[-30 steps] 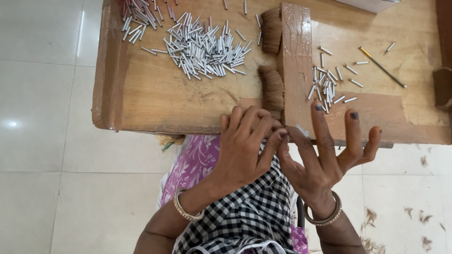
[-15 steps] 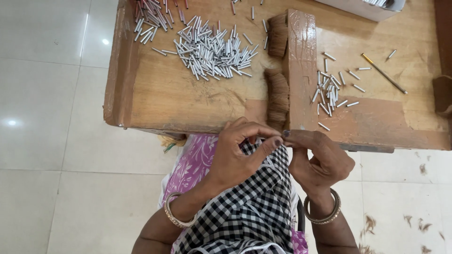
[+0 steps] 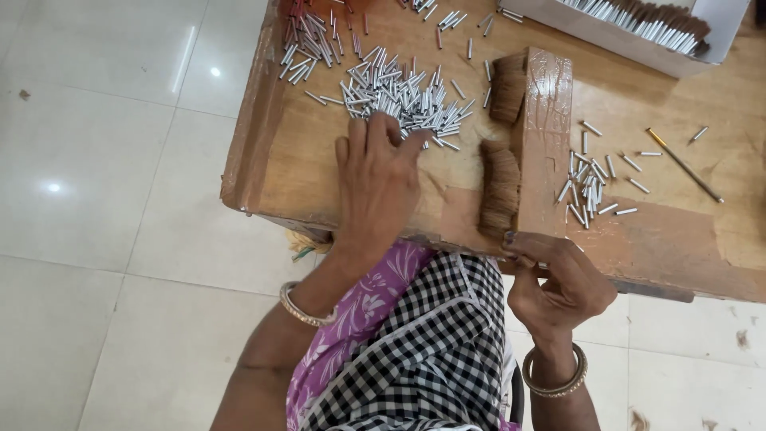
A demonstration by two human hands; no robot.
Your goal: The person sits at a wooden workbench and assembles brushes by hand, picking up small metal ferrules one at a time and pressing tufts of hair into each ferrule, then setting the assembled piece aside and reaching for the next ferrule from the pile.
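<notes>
From my remote seat I see the left hand [image 3: 379,179] spread flat, fingertips in the tube pile [image 3: 391,92] near the board's [image 3: 271,172] far-left corner, the right hand [image 3: 558,287] pinched, holding I cannot tell what, at its near edge; most tubes lie loose, few fill the box [image 3: 638,24].

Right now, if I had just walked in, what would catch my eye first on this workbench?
Probably the big heap of small silver tubes scattered over the wooden table, with the left hand resting flat at its near edge. Next, two tufts of brown bristles lie against an upright wooden block, while the right hand hovers at the table's front edge, fingers curled.
</notes>
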